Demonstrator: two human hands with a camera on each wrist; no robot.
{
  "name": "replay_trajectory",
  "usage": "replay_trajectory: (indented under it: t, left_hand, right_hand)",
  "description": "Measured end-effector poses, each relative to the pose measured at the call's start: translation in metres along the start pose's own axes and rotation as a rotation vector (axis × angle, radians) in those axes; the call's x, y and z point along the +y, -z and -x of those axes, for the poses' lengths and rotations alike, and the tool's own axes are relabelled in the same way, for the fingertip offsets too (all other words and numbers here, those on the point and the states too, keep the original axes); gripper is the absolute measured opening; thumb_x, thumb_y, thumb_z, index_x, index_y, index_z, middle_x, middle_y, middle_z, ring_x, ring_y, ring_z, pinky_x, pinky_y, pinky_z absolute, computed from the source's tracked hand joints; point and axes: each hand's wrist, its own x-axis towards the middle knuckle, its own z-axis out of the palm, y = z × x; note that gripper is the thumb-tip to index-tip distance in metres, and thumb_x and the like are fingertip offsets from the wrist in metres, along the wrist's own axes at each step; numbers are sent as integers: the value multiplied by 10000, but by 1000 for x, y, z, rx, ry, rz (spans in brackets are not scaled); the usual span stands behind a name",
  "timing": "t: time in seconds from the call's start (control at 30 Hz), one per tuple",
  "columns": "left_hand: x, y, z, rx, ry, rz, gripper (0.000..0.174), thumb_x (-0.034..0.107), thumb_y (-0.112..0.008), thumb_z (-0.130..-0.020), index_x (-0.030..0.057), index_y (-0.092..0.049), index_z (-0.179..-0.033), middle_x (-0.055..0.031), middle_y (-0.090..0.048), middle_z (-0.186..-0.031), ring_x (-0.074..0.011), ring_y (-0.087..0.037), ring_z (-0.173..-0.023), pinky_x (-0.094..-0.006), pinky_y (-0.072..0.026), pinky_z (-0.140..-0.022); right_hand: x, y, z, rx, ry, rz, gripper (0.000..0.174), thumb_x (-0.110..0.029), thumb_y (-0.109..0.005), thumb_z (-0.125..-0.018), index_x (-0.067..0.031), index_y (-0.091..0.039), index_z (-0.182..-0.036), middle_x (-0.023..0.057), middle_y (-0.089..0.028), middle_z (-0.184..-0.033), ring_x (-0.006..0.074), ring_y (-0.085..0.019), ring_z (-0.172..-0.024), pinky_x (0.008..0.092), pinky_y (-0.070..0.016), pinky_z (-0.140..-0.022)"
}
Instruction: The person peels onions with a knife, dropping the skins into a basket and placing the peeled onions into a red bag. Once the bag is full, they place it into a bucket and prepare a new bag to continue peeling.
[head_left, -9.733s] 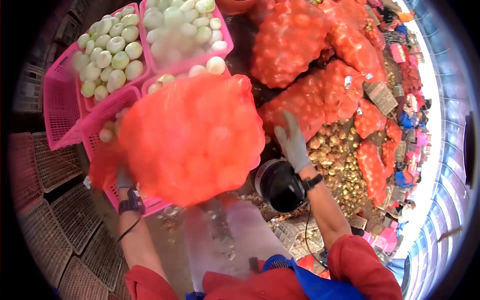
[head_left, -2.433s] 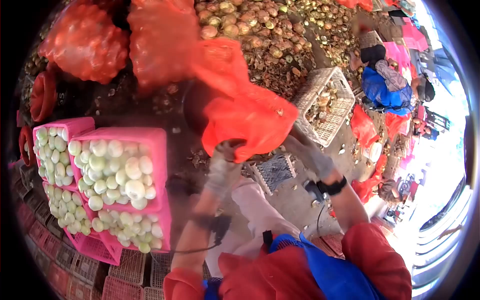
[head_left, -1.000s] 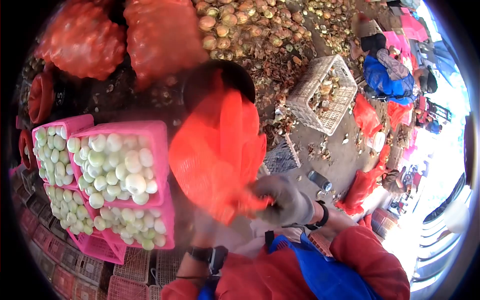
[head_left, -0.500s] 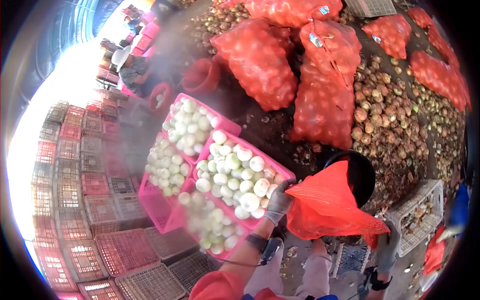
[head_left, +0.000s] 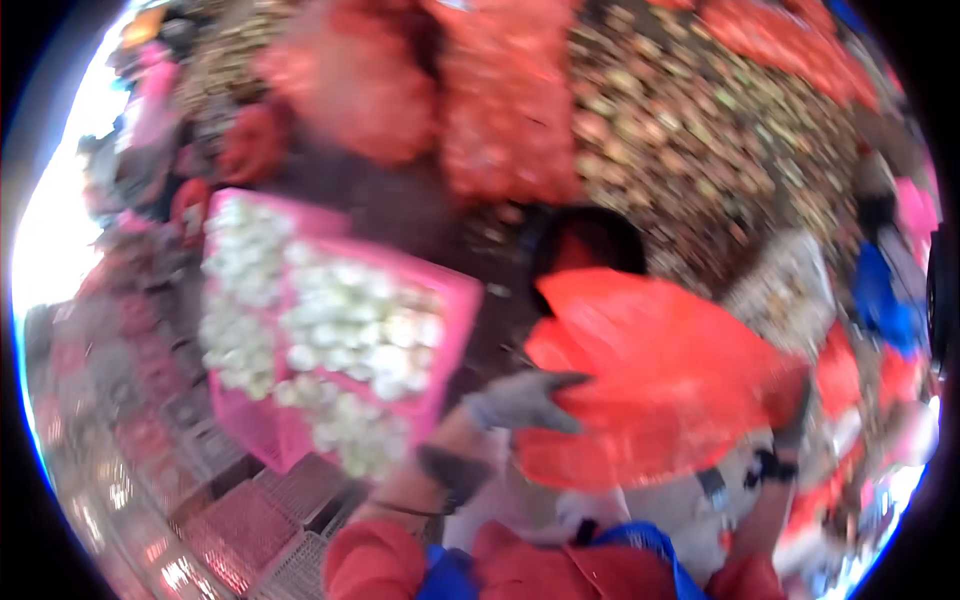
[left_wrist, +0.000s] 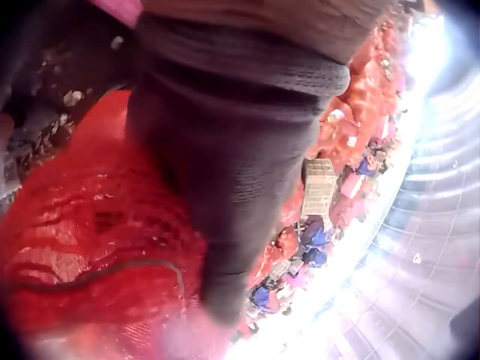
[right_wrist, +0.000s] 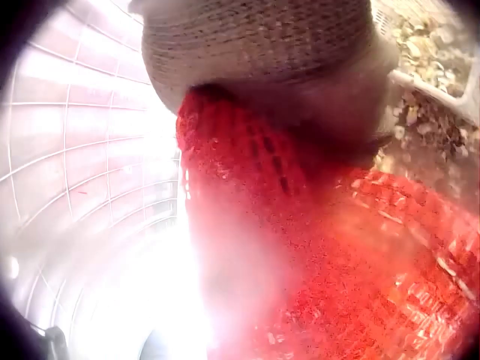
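A red mesh bag, limp and spread wide, hangs in front of my body. My right hand, in a grey glove, grips its right end; the right wrist view shows the mesh gathered under the glove. At the bag's left edge is my gloved left hand, fingers extended with a gap between thumb and fingers. In the left wrist view the left hand points downward alongside the red mesh. Beyond the bag stands a black bucket, partly covered by it.
Pink baskets of peeled white onions stand to my left. Full red mesh sacks lie ahead, and loose onions cover the floor at the far right. A pale crate holds scraps. Stacked crates fill the lower left.
Earlier my left hand held up a full red sack over the baskets; later both hands handle a limp one. Over the last half second my left fingers have straightened at its edge.
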Motion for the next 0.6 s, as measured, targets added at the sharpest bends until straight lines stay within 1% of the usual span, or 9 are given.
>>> replay_trajectory:
  t: [0.03, 0.1, 0.17, 0.23, 0.33, 0.4, 0.43, 0.5, 0.6]
  left_hand:
    - [13, 1, -1, -19, 106, -288, 926, 486, -832, -788, 92, -446, -1532, -206, -702, -1237, -296, -718, -1063, -407, -553, -952]
    - [26, -14, -1, 36, 298, -715, 752, 410, -745, -810, 164, -506, -1478, -205, -704, -1210, -386, -684, -1102, -472, -541, -947]
    - [-38, -11, 1, 255, 252, -788, 654, 363, -732, -816, 147, -571, -1412, -183, -705, -1209, -370, -681, -1107, -463, -543, -938]
    - [-74, 23, 8, 460, 400, -738, 532, 314, -718, -812, 116, -651, -1301, -172, -701, -1193, -364, -674, -1091, -454, -538, -935]
    - [-107, 69, 10, 934, 48, -697, 231, 154, -635, -901, 56, -708, -1096, -148, -694, -1028, -285, -682, -901, -415, -541, -803]
    - [-92, 88, 13, 882, 31, -191, 205, 119, -564, -988, 2, -690, -1100, -132, -703, -1049, -246, -677, -957, -406, -537, -856]
    - [-80, 93, 10, 874, 42, -190, 205, 119, -564, -988, 2, -690, -1100, -132, -703, -1049, -246, -677, -957, -406, -537, -856]
    - [-73, 93, 9, 795, -22, 568, 233, 97, -503, -1036, -16, -691, -1112, -122, -694, -1153, -226, -666, -1026, -385, -526, -940]
    - [-71, 78, 12, 766, 35, 905, 338, 241, -490, -1065, -3, -615, -1262, -96, -651, -1262, -193, -619, -1138, -358, -489, -1018]
  right_hand:
    - [-6, -6, 7, 156, 27, 92, 520, -490, -500, -1045, -91, -558, -1374, 70, -620, -1298, 215, -584, -1187, 416, -461, -1025]
    - [7, -24, -5, 395, 15, 278, 462, -450, -503, -1046, -77, -586, -1306, 63, -635, -1202, 194, -594, -1099, 395, -470, -947]
    - [39, -52, -38, 474, -53, 452, 412, -410, -506, -1046, -62, -615, -1238, 56, -651, -1106, 173, -603, -1010, 375, -479, -869]
    - [79, -90, -78, 441, -130, 602, 370, -370, -509, -1046, -48, -644, -1170, 50, -666, -1010, 153, -613, -922, 355, -488, -791]
    - [136, -157, -146, 335, -206, 839, 333, -310, -514, -1047, -26, -687, -1068, 40, -689, -865, 121, -628, -789, 324, -502, -673]
    - [183, -189, -184, 269, -96, 1133, 312, -293, -501, -1038, -38, -680, -1051, 68, -711, -922, 148, -666, -846, 355, -519, -713]
    - [214, -194, -207, 252, 21, 1344, 297, -277, -491, -1034, -49, -681, -1014, 75, -710, -934, 165, -671, -856, 369, -522, -726]
    - [259, -193, -242, 301, 51, 1466, 301, -290, -502, -1031, -47, -680, -1035, 89, -709, -948, 188, -667, -859, 372, -522, -734]
    - [318, -184, -298, 177, -285, 826, 314, -310, -518, -1027, -43, -678, -1068, 109, -707, -969, 222, -659, -864, 375, -522, -746]
